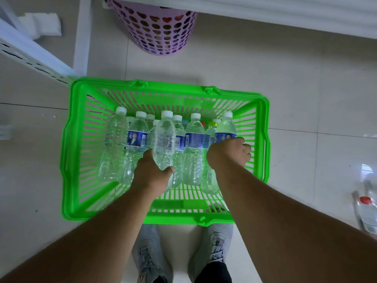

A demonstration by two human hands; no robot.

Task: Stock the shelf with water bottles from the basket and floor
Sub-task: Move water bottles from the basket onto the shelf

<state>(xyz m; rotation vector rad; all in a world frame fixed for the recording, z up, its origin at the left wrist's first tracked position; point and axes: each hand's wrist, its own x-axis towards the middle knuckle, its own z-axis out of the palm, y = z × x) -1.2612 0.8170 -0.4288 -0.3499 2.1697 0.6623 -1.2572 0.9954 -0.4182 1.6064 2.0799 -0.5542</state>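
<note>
Both arms are stretched down into the green basket [77,152]. A clear water bottle [164,139] is gripped near its base by the left hand [152,174]; a blue-labelled bottle [225,129] at the basket's right side is clasped by the right hand [229,153], fingers curled. The basket is set on pale floor tiles [295,88] below a white shelf [265,11]. A red-capped bottle [368,213] is cut off at the right edge.

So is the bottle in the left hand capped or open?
Capped: the bottle gripped by the left hand has its white cap on.
</note>
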